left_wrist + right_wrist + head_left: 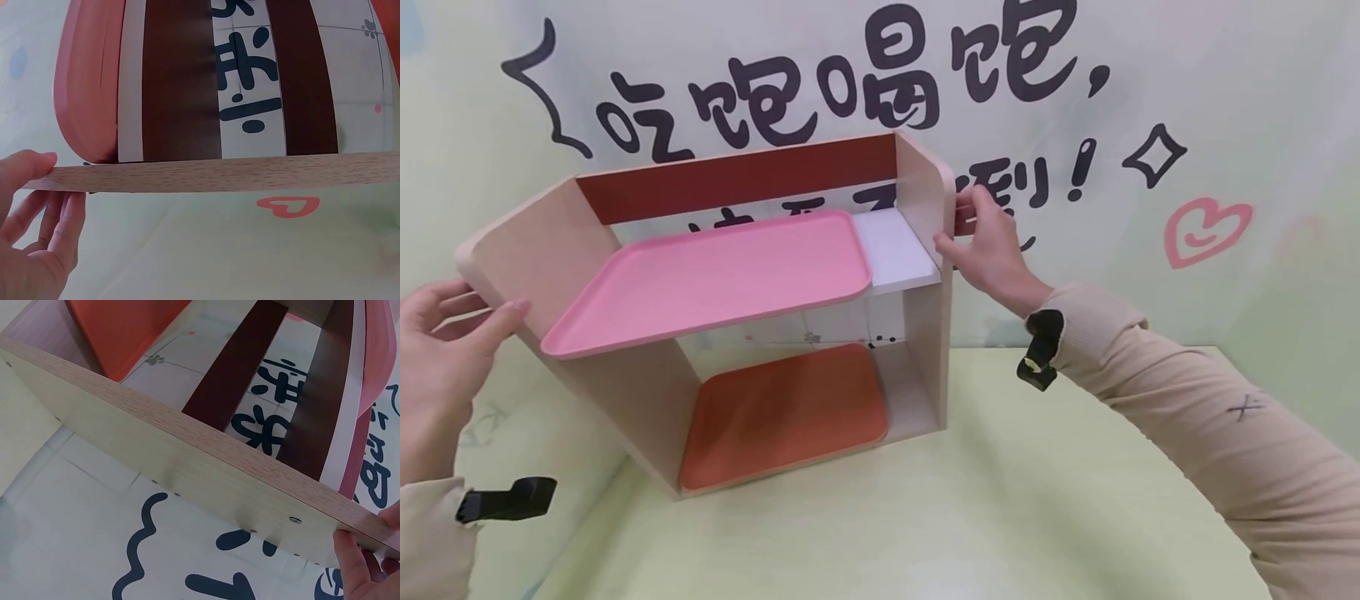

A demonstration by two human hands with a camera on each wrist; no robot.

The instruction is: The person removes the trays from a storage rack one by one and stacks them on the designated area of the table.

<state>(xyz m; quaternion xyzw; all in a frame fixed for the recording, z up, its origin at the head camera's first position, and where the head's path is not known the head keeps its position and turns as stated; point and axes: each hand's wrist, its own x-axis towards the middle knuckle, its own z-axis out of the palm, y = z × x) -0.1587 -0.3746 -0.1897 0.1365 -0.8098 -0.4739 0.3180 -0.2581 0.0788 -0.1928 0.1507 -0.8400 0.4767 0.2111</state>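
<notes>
A two-level wooden shelf rack [640, 400] stands at the table's back, angled to the wall. On its white upper board [898, 246] lies a pink tray [722, 275], and an orange tray [790, 417] lies on the lower level. My left hand [445, 358] grips the front edge of the left side panel near its top, thumb on the inner side. At the opposite panel, my right hand [992, 250] pinches the upper front edge between thumb and fingers. The right wrist view shows those fingers [353, 559] against the panel's outer face.
A pale green table [1037, 483] extends in front and to the right. Close behind the rack is a wall [1262, 108] with large dark lettering and a pink heart [1206, 233]. A dark red back board [752, 171] spans the rack's top.
</notes>
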